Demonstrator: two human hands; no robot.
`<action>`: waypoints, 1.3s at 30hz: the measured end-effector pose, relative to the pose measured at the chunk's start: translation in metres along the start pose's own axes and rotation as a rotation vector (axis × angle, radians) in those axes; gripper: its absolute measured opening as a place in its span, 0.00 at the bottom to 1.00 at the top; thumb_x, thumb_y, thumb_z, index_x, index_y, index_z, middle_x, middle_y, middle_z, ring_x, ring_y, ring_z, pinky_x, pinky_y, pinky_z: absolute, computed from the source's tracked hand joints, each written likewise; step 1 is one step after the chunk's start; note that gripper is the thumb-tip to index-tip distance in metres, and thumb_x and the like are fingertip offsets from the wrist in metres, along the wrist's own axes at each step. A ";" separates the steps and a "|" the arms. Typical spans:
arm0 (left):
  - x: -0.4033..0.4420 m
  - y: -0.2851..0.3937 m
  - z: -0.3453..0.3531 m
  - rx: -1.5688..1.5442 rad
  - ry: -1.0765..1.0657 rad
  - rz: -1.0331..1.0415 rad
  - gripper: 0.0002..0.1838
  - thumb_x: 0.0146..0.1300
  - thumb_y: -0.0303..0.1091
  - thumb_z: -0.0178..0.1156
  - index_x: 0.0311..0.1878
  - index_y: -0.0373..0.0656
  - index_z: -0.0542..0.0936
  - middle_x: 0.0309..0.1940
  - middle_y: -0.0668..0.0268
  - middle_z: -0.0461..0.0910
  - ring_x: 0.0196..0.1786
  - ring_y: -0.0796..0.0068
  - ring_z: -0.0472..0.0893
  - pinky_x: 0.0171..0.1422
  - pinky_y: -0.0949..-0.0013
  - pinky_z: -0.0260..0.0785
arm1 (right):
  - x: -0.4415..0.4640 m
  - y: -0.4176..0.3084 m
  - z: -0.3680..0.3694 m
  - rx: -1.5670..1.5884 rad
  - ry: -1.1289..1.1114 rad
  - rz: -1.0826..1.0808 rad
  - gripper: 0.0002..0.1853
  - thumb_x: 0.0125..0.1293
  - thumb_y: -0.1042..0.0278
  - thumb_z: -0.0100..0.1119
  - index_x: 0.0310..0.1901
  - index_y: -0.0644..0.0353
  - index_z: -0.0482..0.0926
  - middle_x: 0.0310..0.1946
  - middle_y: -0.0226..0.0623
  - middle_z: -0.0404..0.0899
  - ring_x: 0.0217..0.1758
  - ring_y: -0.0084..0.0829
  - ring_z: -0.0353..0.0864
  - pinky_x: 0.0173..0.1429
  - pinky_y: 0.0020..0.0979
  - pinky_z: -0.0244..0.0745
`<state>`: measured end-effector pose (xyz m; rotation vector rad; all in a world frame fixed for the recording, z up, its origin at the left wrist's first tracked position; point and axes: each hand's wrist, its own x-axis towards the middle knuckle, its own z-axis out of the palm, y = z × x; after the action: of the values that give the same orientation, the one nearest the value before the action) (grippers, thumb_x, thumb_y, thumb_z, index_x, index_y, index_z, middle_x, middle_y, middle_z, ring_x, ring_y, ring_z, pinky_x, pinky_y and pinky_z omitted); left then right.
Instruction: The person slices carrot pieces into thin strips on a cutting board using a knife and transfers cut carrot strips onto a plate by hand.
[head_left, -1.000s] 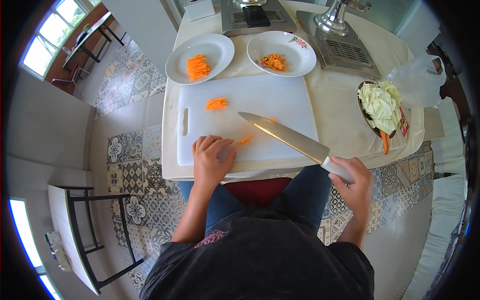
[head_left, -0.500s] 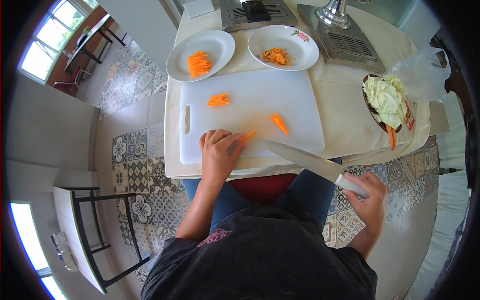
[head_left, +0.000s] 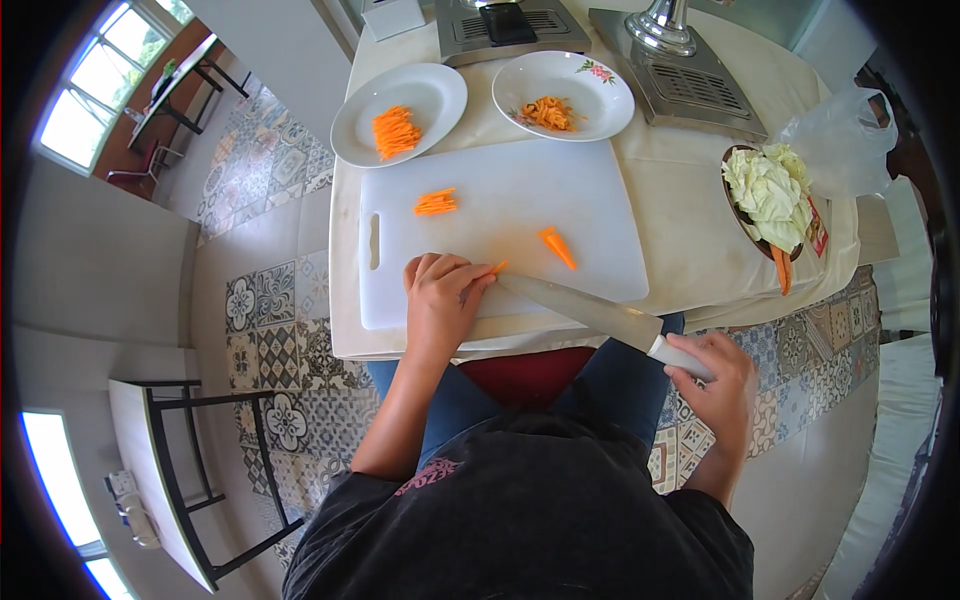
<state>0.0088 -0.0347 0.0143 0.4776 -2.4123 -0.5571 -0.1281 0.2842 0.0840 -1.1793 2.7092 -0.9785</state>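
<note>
Knife (head_left: 592, 309): lies aslant over the near side of the white board (head_left: 510, 190), handle near and right, tip pointing far and left toward the pinched carrot.
Right hand (head_left: 716, 378): fingers wrapped closed round the pale handle, beyond the board's near right corner.
Left hand (head_left: 443, 300): at the near edge of the board, fingers bent and bunched, thumb and fingertips drawn together on a carrot sliver.
Carrot sliver (head_left: 500, 267): only a short end shows, poking out to the right of the left fingertips and slanting far and right; the rest is hidden under them.
Blade to sliver: the tip sits right beside the exposed end, on its near right side, the two long axes crossing rather than running parallel; contact cannot be told. The left hand is the nearer one, the right hand well apart at the handle end.
Carrot wedge (head_left: 558, 248): loose on the board, right of the sliver and on the far side of the blade, touched by neither hand.
Cut strips (head_left: 436, 202): a small bundle lying left to right, farther off than the left hand.
</note>
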 end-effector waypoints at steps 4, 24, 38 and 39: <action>0.002 0.000 -0.002 -0.021 -0.008 0.002 0.07 0.57 0.32 0.73 0.39 0.48 0.90 0.31 0.69 0.82 0.42 0.66 0.79 0.62 0.59 0.64 | 0.003 0.000 0.007 0.018 0.030 -0.037 0.23 0.45 0.72 0.77 0.48 0.51 0.90 0.29 0.38 0.80 0.30 0.39 0.81 0.36 0.34 0.74; 0.075 -0.077 -0.023 0.105 -0.028 0.056 0.03 0.58 0.29 0.70 0.36 0.47 0.90 0.32 0.70 0.84 0.45 0.64 0.80 0.68 0.54 0.61 | 0.059 -0.033 0.067 0.013 0.121 -0.100 0.16 0.56 0.63 0.73 0.49 0.46 0.89 0.32 0.33 0.83 0.35 0.39 0.83 0.39 0.37 0.78; 0.071 -0.079 -0.020 0.074 0.007 0.064 0.08 0.58 0.28 0.69 0.42 0.46 0.88 0.34 0.69 0.86 0.46 0.65 0.81 0.69 0.54 0.62 | 0.030 -0.028 0.029 0.172 0.014 0.043 0.17 0.58 0.66 0.73 0.51 0.55 0.86 0.43 0.42 0.87 0.45 0.46 0.86 0.48 0.39 0.80; 0.070 -0.079 -0.019 0.064 0.012 0.065 0.10 0.58 0.27 0.69 0.44 0.47 0.88 0.34 0.69 0.86 0.47 0.65 0.82 0.69 0.54 0.62 | 0.028 -0.028 0.030 0.202 0.018 0.057 0.17 0.59 0.66 0.72 0.51 0.57 0.85 0.43 0.43 0.87 0.45 0.46 0.86 0.48 0.38 0.80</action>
<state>-0.0156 -0.1389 0.0232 0.4272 -2.4308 -0.4492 -0.1218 0.2347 0.0814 -1.0570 2.5662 -1.2253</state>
